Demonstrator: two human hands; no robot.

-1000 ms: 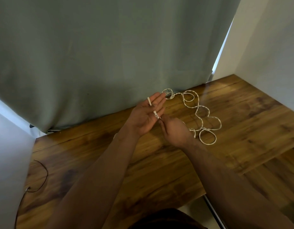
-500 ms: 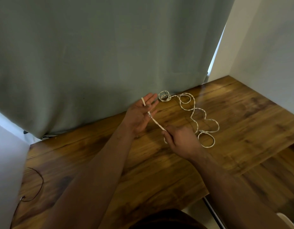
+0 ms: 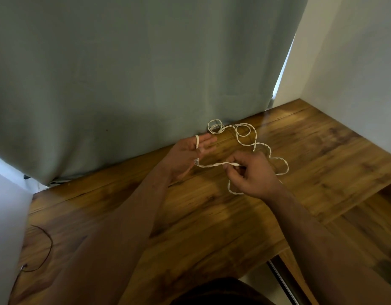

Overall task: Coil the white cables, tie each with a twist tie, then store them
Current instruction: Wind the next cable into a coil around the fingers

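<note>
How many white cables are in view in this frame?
1. The white cable runs from the left hand through the right hand and lies in loops on the wooden table. More may be out of view.

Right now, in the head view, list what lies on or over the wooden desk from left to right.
thin dark wire → left hand → right hand → white cable's far right loop
</note>
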